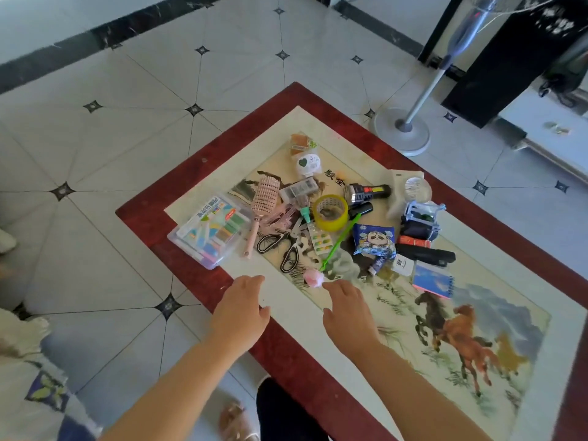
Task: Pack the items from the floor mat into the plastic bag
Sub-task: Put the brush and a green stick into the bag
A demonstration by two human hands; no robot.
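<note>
Head view. Floor mat [286,361] with a red border, a pale margin and a horse painting at its centre lies on the tiled floor [127,154]. The items sit in a pile on the mat's far half.

Pile, from left:
- clear plastic box [210,232] of coloured pieces, overhanging the red border
- pink hairbrush [263,198], just right of the box
- black-handled scissors [284,246]
- yellow tape roll [330,212], with a black flashlight [369,190] beyond it
- green pen [342,237] with a pink pompom [313,277] at its near end
- blue panda packet [374,240]
- blue notebook [433,281], near right of the pile

Whitish translucent plastic [402,189] lies at the pile's far right. Cannot tell whether this is the bag.

Left hand [241,310]: palm down, where the red border meets the pale margin. Fingers are straight and close together, thumb apart to the right. It holds nothing. Contact with the mat cannot be told.

Right hand [348,313]: palm down over the painting, on the near side of the pile. Fingers are loosely extended toward the pompom, thumb apart to the left. The foremost fingertip is just beside the pompom; contact cannot be told. It holds nothing.

Fan stand [401,130] is on the floor, beyond the mat's far right edge.
</note>
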